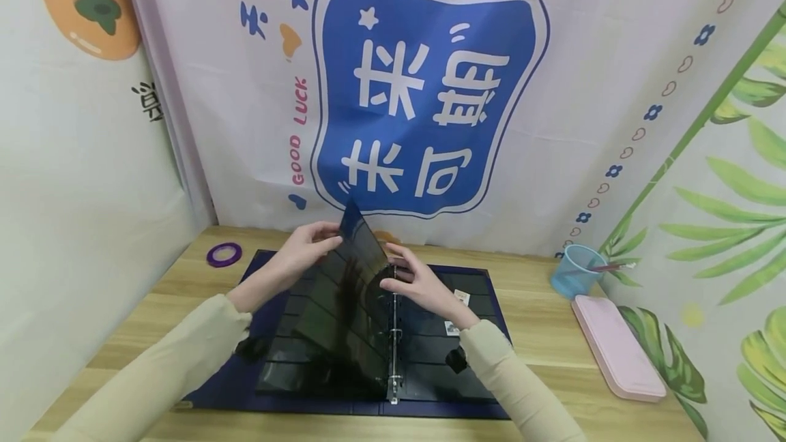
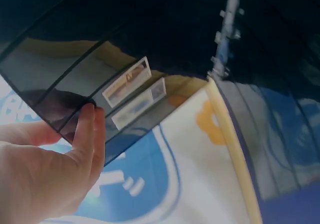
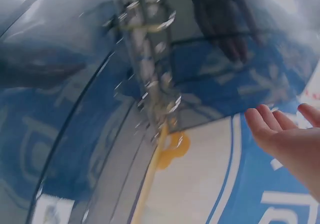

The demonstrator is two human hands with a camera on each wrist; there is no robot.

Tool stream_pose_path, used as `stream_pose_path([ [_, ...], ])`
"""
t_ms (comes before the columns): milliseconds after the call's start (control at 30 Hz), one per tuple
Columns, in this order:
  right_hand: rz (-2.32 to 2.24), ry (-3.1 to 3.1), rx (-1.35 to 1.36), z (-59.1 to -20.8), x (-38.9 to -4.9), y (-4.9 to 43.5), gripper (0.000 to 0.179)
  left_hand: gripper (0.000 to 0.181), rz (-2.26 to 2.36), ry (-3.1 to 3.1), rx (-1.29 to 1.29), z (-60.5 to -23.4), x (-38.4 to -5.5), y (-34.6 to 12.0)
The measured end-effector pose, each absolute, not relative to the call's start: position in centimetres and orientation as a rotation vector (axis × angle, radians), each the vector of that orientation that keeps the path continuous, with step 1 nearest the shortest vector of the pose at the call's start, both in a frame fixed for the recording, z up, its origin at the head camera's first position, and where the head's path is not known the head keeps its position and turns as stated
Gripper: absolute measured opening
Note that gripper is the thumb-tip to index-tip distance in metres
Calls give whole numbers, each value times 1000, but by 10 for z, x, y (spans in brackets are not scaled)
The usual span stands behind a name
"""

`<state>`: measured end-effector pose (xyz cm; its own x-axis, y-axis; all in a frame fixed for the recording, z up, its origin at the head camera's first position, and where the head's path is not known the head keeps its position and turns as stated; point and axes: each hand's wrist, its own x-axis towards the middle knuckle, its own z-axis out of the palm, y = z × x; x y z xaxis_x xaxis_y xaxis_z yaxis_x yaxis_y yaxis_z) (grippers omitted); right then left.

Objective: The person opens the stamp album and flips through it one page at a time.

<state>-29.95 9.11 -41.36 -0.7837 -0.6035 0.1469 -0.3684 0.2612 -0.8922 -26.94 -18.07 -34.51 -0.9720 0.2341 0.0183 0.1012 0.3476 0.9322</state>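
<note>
A stamp album [image 1: 227, 387] with a dark blue cover lies spread on the table, its metal ring spine [image 1: 395, 346] in the middle. One black pocket page [image 1: 359, 278] is raised and tilted over the left side. At its outer edge my left hand [image 1: 307, 247] pinches it between thumb and fingers. Two stamps [image 2: 127, 82] sit in strips of this page in the left wrist view. Just right of the raised page, above the rings, is my right hand [image 1: 420, 285], with relaxed, spread fingers around nothing. Two small stamps [image 1: 462, 298] show on the right-hand page.
A purple tape ring [image 1: 224, 254] lies behind the album on the left. On the right stand a blue mesh cup [image 1: 574, 275] with thin sticks in it and a pink case [image 1: 617, 346]. A printed cloth [image 1: 522, 155] hangs behind the table.
</note>
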Motion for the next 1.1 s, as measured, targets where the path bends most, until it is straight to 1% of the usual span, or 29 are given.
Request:
stream_pose_path([
  [267, -1476, 2451, -760, -431, -306, 128, 73, 54, 1693, 2488, 143, -373, -261, -225],
  [600, -1366, 2583, -670, -459, -320, 187, 73, 54, 1659, 2420, -54, -427, -257, -264],
  [833, -1116, 2722, -591, -467, -328, 219, 78, 47, 1591, 2494, -97, -453, -254, -269],
  [1000, -969, 2770, -549, -474, -336, 237, 77, 39, 1500, 2677, -51, -461, -249, -263],
  [1100, -932, 2777, -547, -477, -339, 245, 80, 37, 1396, 2810, 0, -466, -248, -260],
])
